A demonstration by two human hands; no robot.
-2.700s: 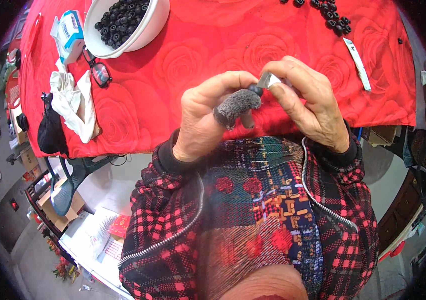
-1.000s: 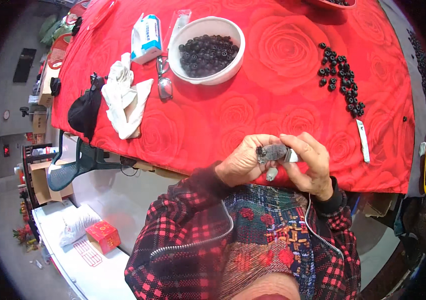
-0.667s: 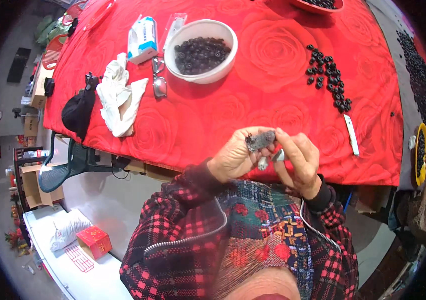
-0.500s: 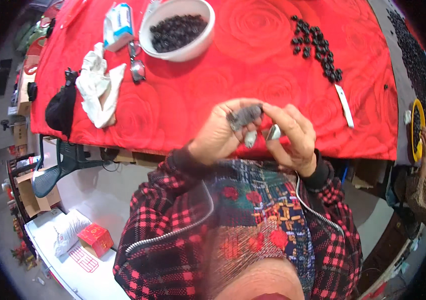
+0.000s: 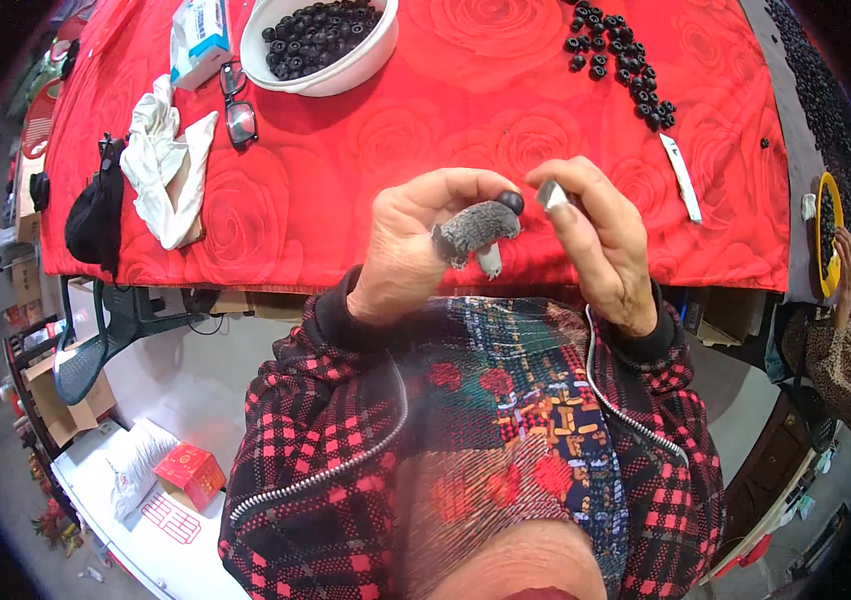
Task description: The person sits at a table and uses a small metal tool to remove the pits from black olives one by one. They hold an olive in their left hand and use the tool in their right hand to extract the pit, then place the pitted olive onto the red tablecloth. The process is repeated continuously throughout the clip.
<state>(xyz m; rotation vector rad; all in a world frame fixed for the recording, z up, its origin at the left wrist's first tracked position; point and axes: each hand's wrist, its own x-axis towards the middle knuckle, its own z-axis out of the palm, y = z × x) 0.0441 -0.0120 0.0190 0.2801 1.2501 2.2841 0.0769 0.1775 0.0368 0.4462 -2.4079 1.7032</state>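
Note:
My left hand (image 5: 416,240) is raised in front of my chest, its thumb wrapped in a grey finger cover (image 5: 474,226). Thumb and forefinger pinch a small black round piece (image 5: 511,201). Just to its right, my right hand (image 5: 601,250) grips a small silver blade (image 5: 550,195), its tip close to the black piece. Both hands hover over the near edge of the red rose-patterned tablecloth (image 5: 386,140).
A white bowl (image 5: 321,40) full of black pieces stands at the back, with glasses (image 5: 239,105), a white cloth (image 5: 171,160) and a blue-white box (image 5: 196,35) to its left. Loose black pieces (image 5: 621,65) and a white tool (image 5: 681,175) lie right. Another person's hand (image 5: 846,265) reaches a yellow dish (image 5: 826,240).
The view has swung closer to the table. My hands have come up and drawn slightly apart; the black piece now shows at my left fingertips with the blade beside it.

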